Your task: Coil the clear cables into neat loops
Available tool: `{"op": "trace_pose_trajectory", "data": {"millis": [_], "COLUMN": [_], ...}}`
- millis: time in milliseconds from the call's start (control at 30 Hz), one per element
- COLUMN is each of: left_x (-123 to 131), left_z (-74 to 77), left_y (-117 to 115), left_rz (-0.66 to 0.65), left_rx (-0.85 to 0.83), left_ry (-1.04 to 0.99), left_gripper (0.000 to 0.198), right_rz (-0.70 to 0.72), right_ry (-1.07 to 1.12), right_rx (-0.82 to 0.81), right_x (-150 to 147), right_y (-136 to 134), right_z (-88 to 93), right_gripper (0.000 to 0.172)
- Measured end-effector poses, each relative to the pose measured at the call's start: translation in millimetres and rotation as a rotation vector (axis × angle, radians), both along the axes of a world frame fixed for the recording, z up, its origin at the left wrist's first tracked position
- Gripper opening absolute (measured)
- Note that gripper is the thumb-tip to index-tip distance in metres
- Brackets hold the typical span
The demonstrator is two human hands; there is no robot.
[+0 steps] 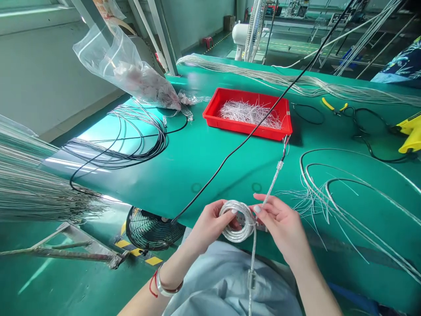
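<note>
Silvery cable coil (pixel 238 235) sits pinched by fingers of the left hand (pixel 208 224); fingers of the right hand (pixel 282 224) pinch a wire-tipped cable end (pixel 272 183) beside it.

The green table (pixel 187 153) is carrying a red tray (pixel 230 124); a dark coil (pixel 161 140) is lying to the left, pliers (pixel 328 104) and cables (pixel 329 195) to the right.

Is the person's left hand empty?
No, the left hand holds a coil of silvery cable, its thumb resting across the loops.
</note>
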State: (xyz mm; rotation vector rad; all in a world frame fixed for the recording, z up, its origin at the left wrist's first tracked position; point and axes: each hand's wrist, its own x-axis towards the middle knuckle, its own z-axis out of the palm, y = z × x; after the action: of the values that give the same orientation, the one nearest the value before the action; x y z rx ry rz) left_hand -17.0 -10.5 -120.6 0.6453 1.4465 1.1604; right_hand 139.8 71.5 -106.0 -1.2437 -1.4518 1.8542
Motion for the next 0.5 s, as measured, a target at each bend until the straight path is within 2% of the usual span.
{"op": "trace_pose_trajectory", "data": {"millis": [200,367,500], "left_x": [-72,-126,-138], "left_z": [10.0,31.5,44.7], "left_y": [17,34,44], "left_rz": [-0.121,-0.424,-0.653], "left_rx": [0.022,0.003,0.012], "left_ry": [0.418,0.747,0.921], "left_gripper": [0.032,0.021,0.017], "right_rz": [-0.084,-0.051,0.009], "right_ry": [0.007,-0.022,-0.033], "right_rx": [0.039,0.002,0.002], "right_x": [6,18,23], "right_y": [5,1,-13], "right_z": [-5.6,-13.9,-23.1], "right_gripper": [0.053,0.048,0.045]}}
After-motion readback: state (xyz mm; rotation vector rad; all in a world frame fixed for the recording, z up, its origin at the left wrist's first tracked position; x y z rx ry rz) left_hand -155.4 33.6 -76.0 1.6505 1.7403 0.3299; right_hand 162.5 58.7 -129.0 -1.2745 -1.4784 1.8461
